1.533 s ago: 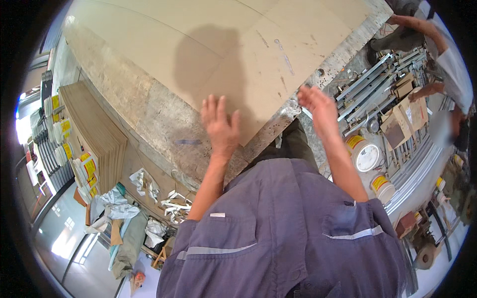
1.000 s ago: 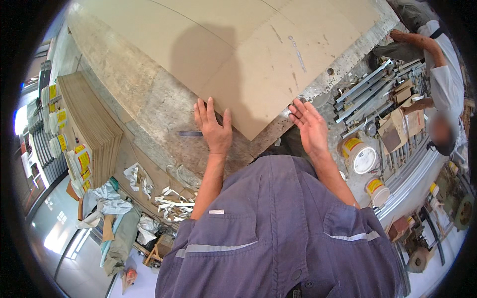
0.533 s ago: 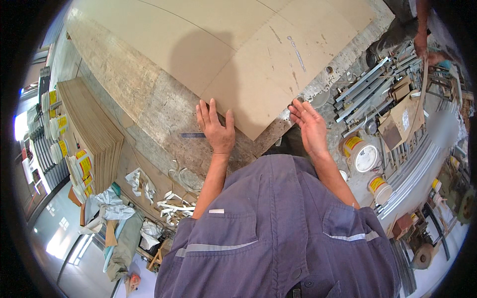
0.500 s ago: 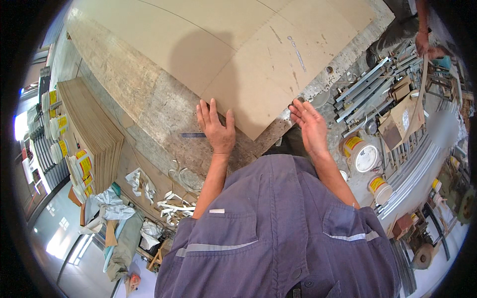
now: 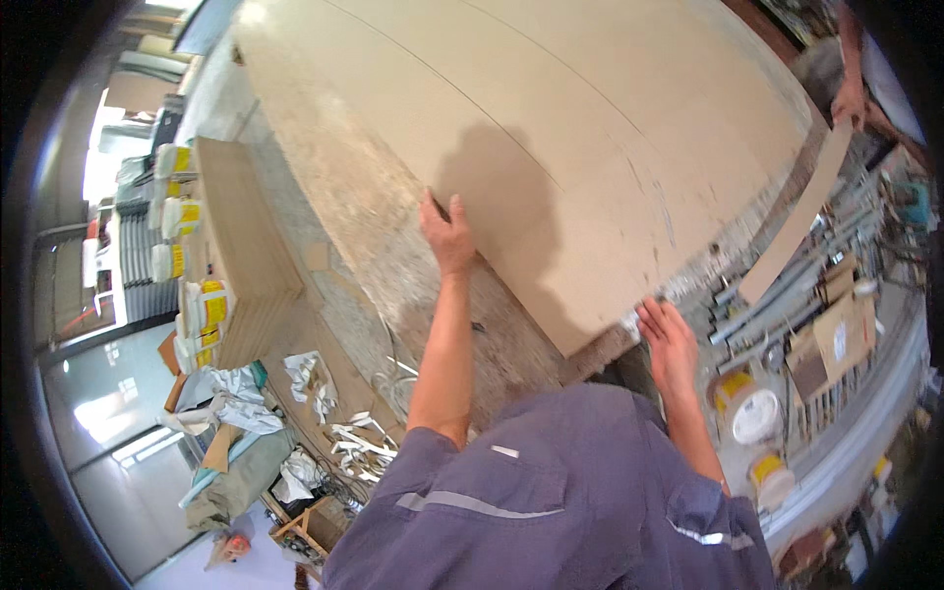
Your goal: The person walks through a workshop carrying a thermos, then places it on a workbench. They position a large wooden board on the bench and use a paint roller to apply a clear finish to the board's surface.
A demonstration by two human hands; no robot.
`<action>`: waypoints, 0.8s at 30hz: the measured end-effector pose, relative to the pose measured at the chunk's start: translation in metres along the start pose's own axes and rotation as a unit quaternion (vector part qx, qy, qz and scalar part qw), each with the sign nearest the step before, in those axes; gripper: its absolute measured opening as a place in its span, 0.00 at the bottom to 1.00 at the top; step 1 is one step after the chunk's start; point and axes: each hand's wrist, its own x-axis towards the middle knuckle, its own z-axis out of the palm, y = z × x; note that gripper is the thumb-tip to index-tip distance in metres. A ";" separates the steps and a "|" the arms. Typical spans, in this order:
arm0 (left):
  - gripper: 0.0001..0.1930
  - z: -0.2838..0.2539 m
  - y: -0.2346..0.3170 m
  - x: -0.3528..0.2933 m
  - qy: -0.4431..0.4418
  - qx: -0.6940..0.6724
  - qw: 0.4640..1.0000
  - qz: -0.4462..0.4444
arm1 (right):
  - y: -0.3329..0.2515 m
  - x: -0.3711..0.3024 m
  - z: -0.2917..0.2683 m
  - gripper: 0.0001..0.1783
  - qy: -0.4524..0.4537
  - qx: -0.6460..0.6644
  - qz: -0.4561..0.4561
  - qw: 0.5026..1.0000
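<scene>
Head view: a large pale board (image 5: pixel 551 147) lies flat on a rough grey bench (image 5: pixel 364 246), its long axis running from the near right corner away to the upper left of the picture. The left hand (image 5: pixel 448 234) sits on the board's left edge, fingers curled over the rim and thumb on the bench side, so it grips the edge itself. The right hand (image 5: pixel 667 339) is at the board's near corner, fingers spread and laid against the short near edge; whether they hook under that edge cannot be told.

The board lies ahead of both hands and stretches away from the person, with nearly all of its area beyond the left hand. The left hand is further up the long edge, the right one closer to the body at the corner, so the two hands bracket that near corner from two sides.

A thin dark tool (image 5: pixel 479 325), perhaps a pencil, lies on the bench just below the left forearm, apart from the board. To the right stand tubs (image 5: pixel 755 413) and metal rails (image 5: pixel 787 295). At the far corner another person's hand (image 5: pixel 848 98) holds a narrow strip (image 5: pixel 792 231).
</scene>
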 end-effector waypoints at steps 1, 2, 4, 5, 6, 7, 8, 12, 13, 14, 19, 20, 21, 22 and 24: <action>0.35 0.004 -0.002 0.016 0.016 -0.012 1.000 -0.005 | 0.000 -0.001 -0.001 0.20 0.003 -0.006 0.001 1.000; 0.34 0.009 -0.001 0.031 0.032 -0.025 0.999 -0.013 | -0.001 0.000 0.000 0.20 0.008 -0.014 0.003 1.000; 0.33 0.014 -0.007 0.060 0.058 -0.037 0.997 -0.028 | -0.002 -0.003 0.004 0.21 0.008 -0.007 0.008 1.000; 0.32 0.014 -0.015 0.071 0.068 -0.035 0.996 -0.037 | -0.002 -0.001 0.006 0.21 0.010 -0.006 0.014 1.000; 0.31 0.014 -0.015 0.076 0.073 -0.035 0.995 -0.050 | -0.002 0.000 0.004 0.21 0.008 -0.004 0.018 1.000; 0.30 0.014 -0.014 0.082 0.077 -0.050 0.994 -0.063 | -0.002 0.002 0.003 0.20 0.005 -0.001 0.023 1.000; 0.28 0.015 -0.009 0.084 0.080 -0.066 0.992 -0.078 | -0.001 0.002 0.002 0.19 0.005 -0.001 0.028 1.000; 0.25 0.010 -0.006 0.085 0.057 -0.110 0.989 -0.082 | -0.006 0.000 0.006 0.19 0.012 -0.014 0.032 0.999; 0.24 0.009 -0.007 0.085 0.057 -0.102 0.990 -0.075 | -0.006 -0.001 0.007 0.19 0.008 -0.017 0.033 0.999; 0.23 0.009 -0.010 0.084 0.058 -0.093 0.991 -0.071 | -0.005 -0.001 0.007 0.19 0.003 -0.021 0.036 0.999; 0.23 0.009 -0.011 0.084 0.045 -0.031 0.996 -0.064 | 0.006 -0.010 -0.008 0.17 -0.036 -0.048 0.042 0.997; 0.23 0.008 -0.009 0.085 0.045 -0.023 0.996 -0.074 | 0.011 -0.011 -0.007 0.17 -0.044 -0.075 0.032 0.996; 0.24 0.007 -0.007 0.089 0.044 -0.016 0.995 -0.083 | 0.013 -0.010 -0.006 0.16 -0.052 -0.100 0.023 0.993; 0.25 0.008 -0.005 0.094 0.071 0.003 0.993 -0.097 | 0.010 -0.009 -0.007 0.16 -0.060 -0.090 0.029 0.994; 0.26 0.011 -0.004 0.105 0.121 0.042 0.984 -0.124 | 0.003 -0.014 -0.002 0.15 -0.033 -0.091 0.043 0.994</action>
